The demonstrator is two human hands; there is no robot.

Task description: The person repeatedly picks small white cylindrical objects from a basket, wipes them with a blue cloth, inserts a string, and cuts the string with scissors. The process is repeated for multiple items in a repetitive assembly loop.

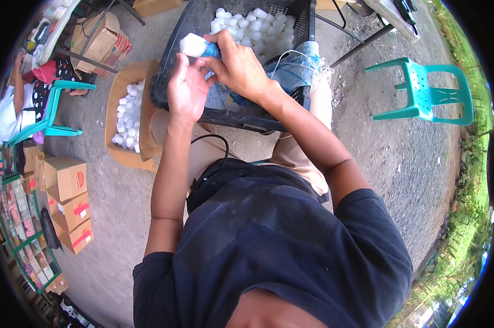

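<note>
My left hand (pixel 189 92) is raised palm up over the near left edge of a black plastic crate (pixel 162 82), its thumb against a small white rounded cylinder (pixel 192 45). Its other fingers are partly hidden. My right hand (pixel 237 64) is closed on a piece of blue cloth (pixel 211 50), which touches the cylinder's right end. Many similar white cylinders (pixel 252 24) fill the far part of the crate. Over its right side drapes a blue and white fabric (pixel 295 68) with loose white string (pixel 315 68).
Left of the crate stands an open cardboard box (pixel 115 98) of white cylinders. Farther left are stacked cartons (pixel 66 180), a shelf (pixel 22 218) and a person (pixel 12 117) by a green chair (pixel 50 117). Another green chair (pixel 422 90) stands right, on gravel.
</note>
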